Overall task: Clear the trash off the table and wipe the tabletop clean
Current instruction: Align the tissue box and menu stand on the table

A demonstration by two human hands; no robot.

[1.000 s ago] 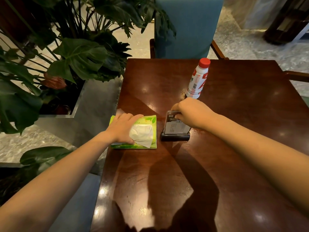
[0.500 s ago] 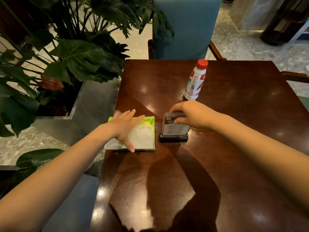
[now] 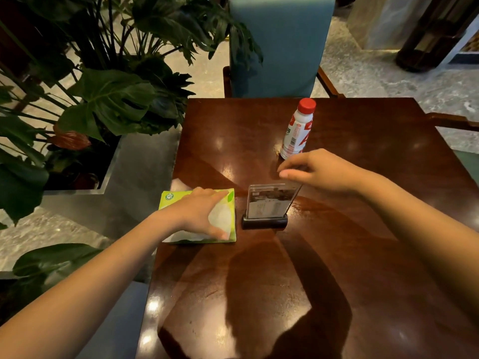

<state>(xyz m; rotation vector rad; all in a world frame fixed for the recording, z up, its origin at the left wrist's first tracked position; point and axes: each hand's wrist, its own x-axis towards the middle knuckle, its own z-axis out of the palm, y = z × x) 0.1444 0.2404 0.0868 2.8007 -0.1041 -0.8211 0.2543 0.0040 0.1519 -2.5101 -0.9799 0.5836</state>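
Observation:
On the dark wooden table a green tissue pack lies at the left edge, white tissue showing at its opening. My left hand rests flat on it, fingers spread, thumb at the near edge. A clear acrylic sign holder on a black base stands upright just right of the pack. My right hand hovers just above and behind its top edge, fingers loosely extended and holding nothing. A white bottle with a red cap stands upright behind that hand.
A blue upholstered chair stands at the table's far side. A wooden armrest shows at the right. A metal planter with large green leaves borders the left edge. Stone floor lies beyond.
My right hand has let go of the sign holder's top and lifted slightly to the right. My left hand released the bunched tissue and now lies spread over the pack.

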